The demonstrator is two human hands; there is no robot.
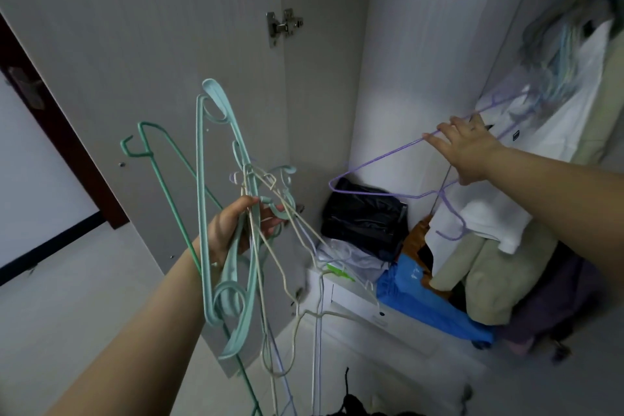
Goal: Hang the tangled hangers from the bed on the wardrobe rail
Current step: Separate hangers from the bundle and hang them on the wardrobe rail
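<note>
Gripping a tangled bunch of hangers (236, 213) at about seven o'clock, the left hand (233, 230) curls its fingers round mint, green and cream wire ones that hang below the wrist. At three o'clock, the right hand (469, 152) pinches the shoulder of a single purple hanger (381, 162), its hook pointing downward, held inside the open wardrobe (422, 61). Below it, at five o'clock, lies a pile of folded clothes (439, 263).
</note>
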